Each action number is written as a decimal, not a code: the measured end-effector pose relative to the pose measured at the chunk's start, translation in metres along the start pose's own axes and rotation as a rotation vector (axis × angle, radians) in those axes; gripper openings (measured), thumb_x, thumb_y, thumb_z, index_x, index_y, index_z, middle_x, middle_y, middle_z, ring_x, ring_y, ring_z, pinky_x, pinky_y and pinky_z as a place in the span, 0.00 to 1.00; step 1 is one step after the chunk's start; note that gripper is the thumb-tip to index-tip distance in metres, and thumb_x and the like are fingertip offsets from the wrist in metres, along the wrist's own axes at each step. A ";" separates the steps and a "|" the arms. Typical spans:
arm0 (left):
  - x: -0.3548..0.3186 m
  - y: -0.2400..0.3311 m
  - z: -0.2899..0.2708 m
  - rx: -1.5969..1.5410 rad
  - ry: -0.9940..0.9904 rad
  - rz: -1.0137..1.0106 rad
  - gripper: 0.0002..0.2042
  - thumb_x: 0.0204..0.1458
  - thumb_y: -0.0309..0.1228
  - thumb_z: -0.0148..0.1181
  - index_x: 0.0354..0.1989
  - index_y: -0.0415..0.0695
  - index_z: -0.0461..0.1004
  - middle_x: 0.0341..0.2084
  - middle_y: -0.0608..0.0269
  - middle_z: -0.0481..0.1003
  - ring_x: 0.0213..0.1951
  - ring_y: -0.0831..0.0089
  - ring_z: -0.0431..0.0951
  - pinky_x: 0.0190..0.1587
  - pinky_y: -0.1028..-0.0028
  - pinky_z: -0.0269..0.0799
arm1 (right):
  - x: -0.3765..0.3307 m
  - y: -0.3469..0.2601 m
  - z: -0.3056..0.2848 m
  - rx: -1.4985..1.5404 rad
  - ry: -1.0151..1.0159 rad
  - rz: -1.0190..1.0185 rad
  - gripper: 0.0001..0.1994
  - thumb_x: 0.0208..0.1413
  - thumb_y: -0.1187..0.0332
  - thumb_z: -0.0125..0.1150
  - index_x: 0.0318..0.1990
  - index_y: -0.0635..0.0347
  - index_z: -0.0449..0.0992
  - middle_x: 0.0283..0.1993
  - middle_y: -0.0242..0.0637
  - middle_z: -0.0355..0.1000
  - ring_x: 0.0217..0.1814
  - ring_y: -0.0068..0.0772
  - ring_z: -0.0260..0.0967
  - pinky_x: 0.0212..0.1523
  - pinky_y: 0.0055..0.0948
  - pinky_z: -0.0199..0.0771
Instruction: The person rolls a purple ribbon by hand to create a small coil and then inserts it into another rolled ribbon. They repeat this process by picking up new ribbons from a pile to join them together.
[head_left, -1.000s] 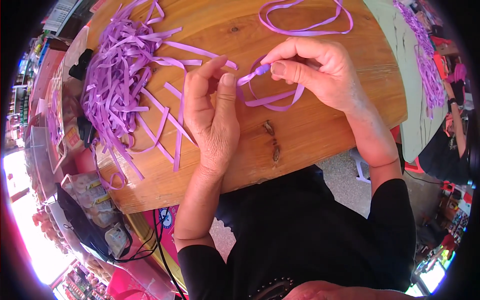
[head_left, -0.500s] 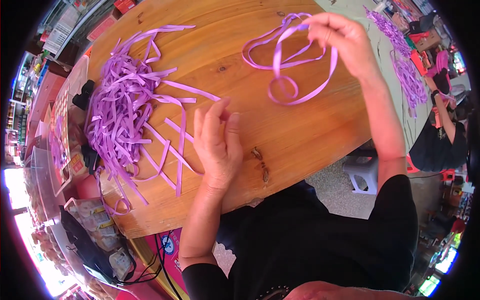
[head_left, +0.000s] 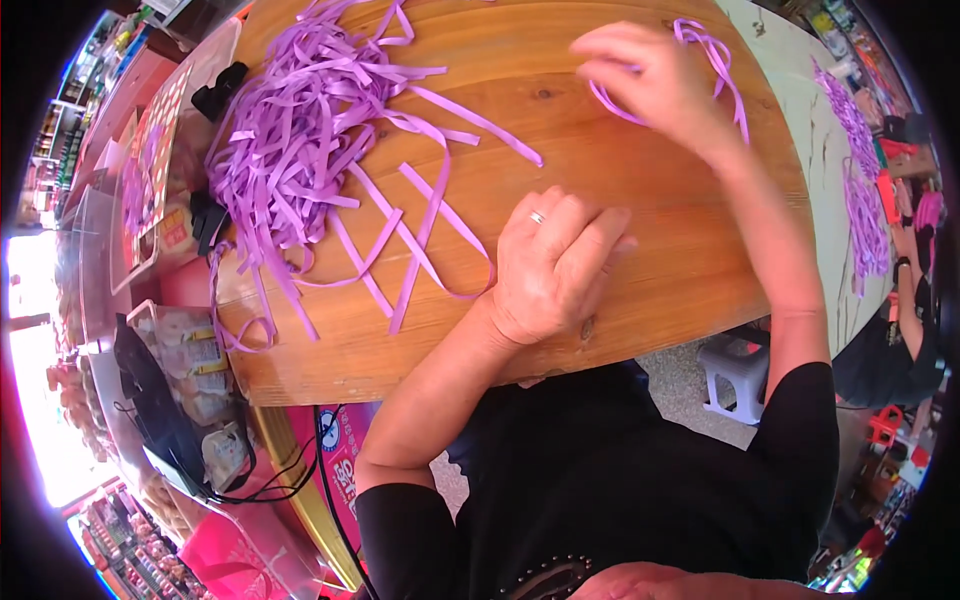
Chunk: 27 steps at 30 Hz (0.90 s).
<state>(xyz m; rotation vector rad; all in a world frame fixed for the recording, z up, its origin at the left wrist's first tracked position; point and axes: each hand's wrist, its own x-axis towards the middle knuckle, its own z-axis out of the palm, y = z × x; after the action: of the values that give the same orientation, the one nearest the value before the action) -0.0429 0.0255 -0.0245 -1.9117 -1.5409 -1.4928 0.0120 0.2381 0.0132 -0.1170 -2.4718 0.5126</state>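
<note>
My left hand (head_left: 560,265) is over the near middle of the wooden table (head_left: 480,350), fingers curled inward. What they hold, if anything, is hidden; a purple ribbon end curves past the wrist. Farther right, my right hand (head_left: 660,90) is slightly blurred, with its fingers apart and nothing visible between them. Partly under and beyond it lies a looped purple ribbon (head_left: 722,62), its middle hidden by the hand. A big tangled heap of flat purple ribbons (head_left: 295,140) covers the table's left side. Several loose ends, one a straight strip (head_left: 485,125), reach toward my left hand.
A marble-patterned surface (head_left: 800,200) adjoins on the right, with more purple ribbons (head_left: 862,215) hanging there. Another person's arm (head_left: 908,290) shows at the far right. Below the table are a grey plastic stool (head_left: 732,380) and black cables (head_left: 320,470). Bagged goods (head_left: 200,365) stand left.
My left hand has moved right, away from the heap, and its fingers have curled. The right hand has let go of the looped ribbon, which lies on the table. The view has shifted.
</note>
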 end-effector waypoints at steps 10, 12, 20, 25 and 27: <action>-0.003 -0.001 -0.002 0.038 0.083 0.031 0.13 0.38 0.23 0.64 0.34 0.37 0.72 0.26 0.58 0.70 0.24 0.65 0.68 0.24 0.69 0.62 | 0.053 -0.032 0.112 0.024 -0.192 0.114 0.13 0.44 0.60 0.64 0.26 0.62 0.76 0.26 0.44 0.73 0.30 0.47 0.71 0.31 0.39 0.69; -0.005 0.001 -0.005 0.046 0.066 0.015 0.13 0.38 0.23 0.64 0.34 0.37 0.72 0.26 0.58 0.71 0.24 0.65 0.68 0.25 0.69 0.62 | 0.061 -0.033 0.113 0.007 -0.299 0.126 0.12 0.45 0.61 0.64 0.29 0.63 0.76 0.26 0.43 0.73 0.29 0.41 0.71 0.30 0.35 0.69; -0.002 -0.006 -0.011 0.104 0.275 0.000 0.19 0.35 0.26 0.64 0.39 0.37 0.72 0.28 0.57 0.67 0.28 0.63 0.68 0.28 0.67 0.63 | 0.027 -0.049 0.017 0.628 -0.335 0.263 0.08 0.54 0.67 0.57 0.34 0.64 0.74 0.31 0.35 0.74 0.30 0.20 0.68 0.32 0.20 0.68; 0.001 -0.011 -0.021 0.182 0.342 -0.026 0.26 0.37 0.22 0.62 0.50 0.34 0.67 0.39 0.48 0.69 0.40 0.54 0.69 0.42 0.63 0.66 | -0.007 -0.077 -0.075 0.815 -0.348 0.334 0.07 0.56 0.68 0.55 0.32 0.62 0.69 0.28 0.35 0.72 0.24 0.18 0.68 0.25 0.19 0.65; 0.005 -0.010 -0.020 0.197 0.334 -0.052 0.27 0.36 0.21 0.62 0.51 0.34 0.66 0.40 0.47 0.68 0.41 0.54 0.69 0.42 0.63 0.65 | -0.017 -0.081 -0.106 1.088 -0.469 0.317 0.08 0.56 0.66 0.56 0.31 0.62 0.68 0.30 0.37 0.73 0.24 0.21 0.69 0.29 0.19 0.69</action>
<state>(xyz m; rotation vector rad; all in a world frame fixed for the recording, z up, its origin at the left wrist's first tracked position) -0.0625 0.0174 -0.0154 -1.4404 -1.5262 -1.5245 0.0907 0.1958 0.1140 0.0680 -2.2230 2.1164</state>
